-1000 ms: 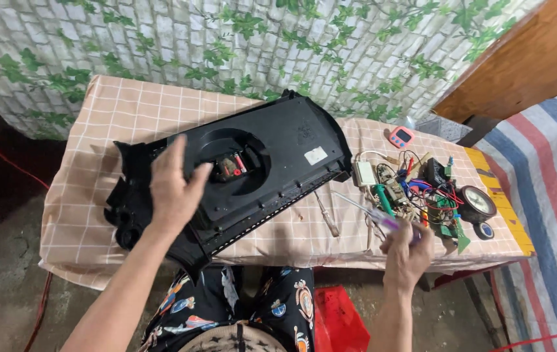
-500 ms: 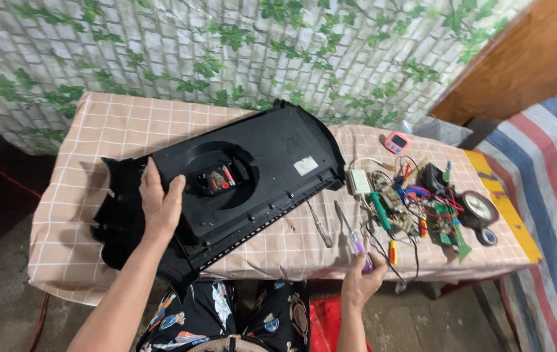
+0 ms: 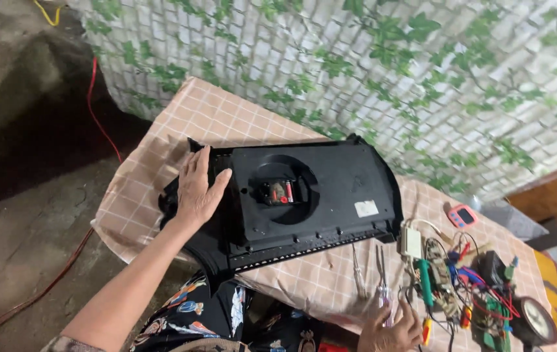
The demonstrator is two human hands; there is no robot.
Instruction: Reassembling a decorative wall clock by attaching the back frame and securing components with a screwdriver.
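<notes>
Two hands are in view over a bench (image 3: 180, 120) draped in a beige checked cloth. The left hand (image 3: 199, 188) lies flat, fingers spread and released, pressed on the left end of a large black plastic housing (image 3: 330, 189); it grips nothing. The housing rests face down across the middle of the bench, its long lower edge towards the person, with a round recess holding a small red component (image 3: 279, 191) and a white label (image 3: 366, 208) towards its right end. The right hand (image 3: 392, 329) is at the near edge of the bench, fingers curled around a screwdriver with a clear handle (image 3: 382, 287); whether it is fully clenched cannot be told. Another screwdriver (image 3: 358, 274) lies just beside it. Right of these sits a tangle of coloured wires and circuit boards (image 3: 467, 280), a small pink device (image 3: 463, 216), and a round black dial (image 3: 536, 321).
</notes>
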